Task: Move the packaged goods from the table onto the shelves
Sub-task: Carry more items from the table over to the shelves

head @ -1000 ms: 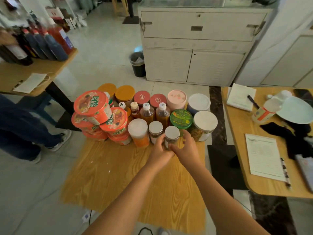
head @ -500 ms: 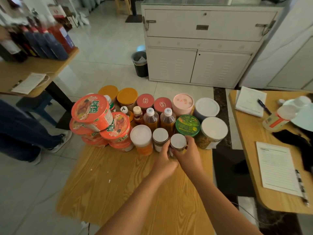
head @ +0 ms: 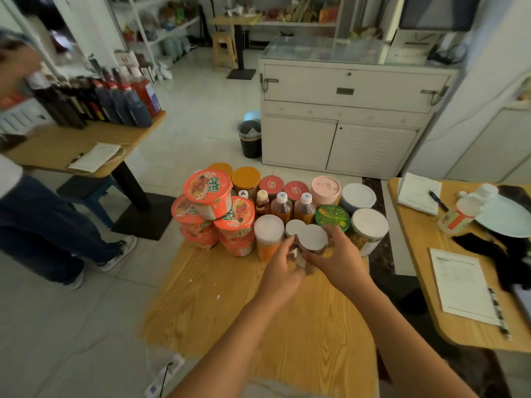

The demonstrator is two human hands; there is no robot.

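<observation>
The right hand (head: 339,261) and the left hand (head: 283,267) are close together. Both have fingers curled round one small jar (head: 312,238), the right hand on its right side and the left hand on its left side. Half a second ago this jar stood straight up in the front row on the table (head: 230,300). Now it is held up just in front of that row, in the middle of the picture. It leans toward the camera, so its round white lid looks bigger. The view has also tipped up, so shelves (head: 298,23) now show along the top of the picture.

The jar is see-through, with brown stuff inside and a white label. Just behind it stands a second small jar (head: 293,226) with the same flat white lid. To the left of that is a round tub (head: 268,229) with orange stuff inside and a white lid. Further left is a pile of red-orange noodle bowls (head: 208,191) with shiny printed lids. Behind the jars are thin bottles (head: 281,208) of brown-orange liquid with white caps. To the right are a green-lidded tub (head: 332,216) and a big jar (head: 369,226) with a white lid. The table is yellow wood with wavy grain lines. At the upper right stands a boxy white cabinet (head: 344,110).
</observation>
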